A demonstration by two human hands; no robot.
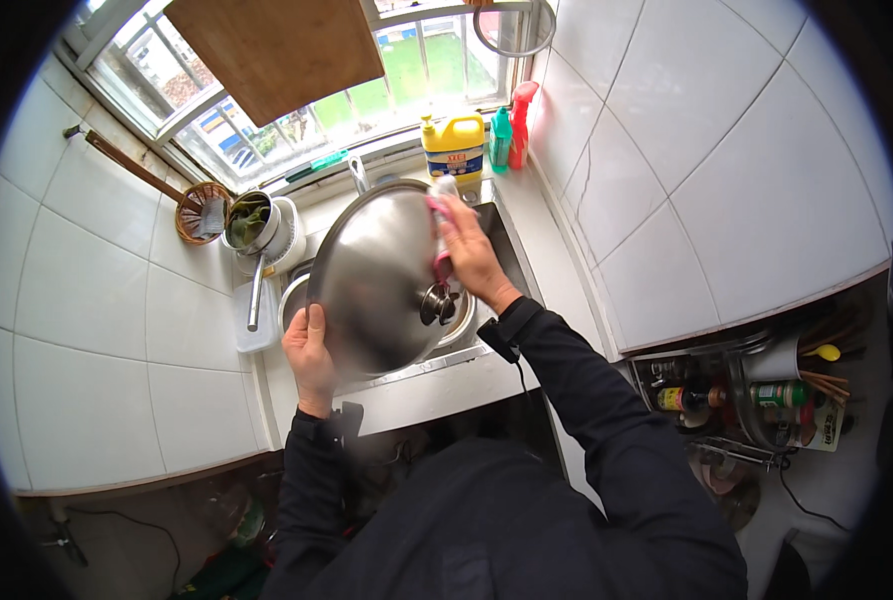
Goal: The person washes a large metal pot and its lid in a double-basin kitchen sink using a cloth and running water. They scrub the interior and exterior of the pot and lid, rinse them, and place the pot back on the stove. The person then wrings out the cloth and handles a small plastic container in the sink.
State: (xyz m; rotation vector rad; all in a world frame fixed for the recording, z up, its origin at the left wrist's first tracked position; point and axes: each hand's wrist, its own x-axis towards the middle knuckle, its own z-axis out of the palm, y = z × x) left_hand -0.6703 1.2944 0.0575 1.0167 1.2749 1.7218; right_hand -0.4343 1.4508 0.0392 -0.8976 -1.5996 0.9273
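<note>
**Big lid (366, 275) was held firm and rubbed with a cloth (438, 245)**

The lid was held up on a tilt between the two hands, over the sink (506, 240). Its edge was pinched by the left hand (310, 362), low on the near side; how the fingers were set behind it could not be told. The pink and white cloth was gripped by the right hand (473, 252) and put against the lid, close to the edge. The right hand was blurred, so how hard the cloth was pressed could not be told.

The shiny knob (436, 304) was found just below the cloth, on the near side. It seemed best for the rubbing to be done in small rings, with the space round the knob wiped too, since dirt could be hidden there. A tight pinch by the left hand was needed, because a wet edge could be slippery. The lid was best held over the sink, so drips could be caught. Past the right hand, a yellow jug (453, 148) and a red spray bottle (521, 125) were set; wide swings were best not made, so nothing was knocked.
</note>
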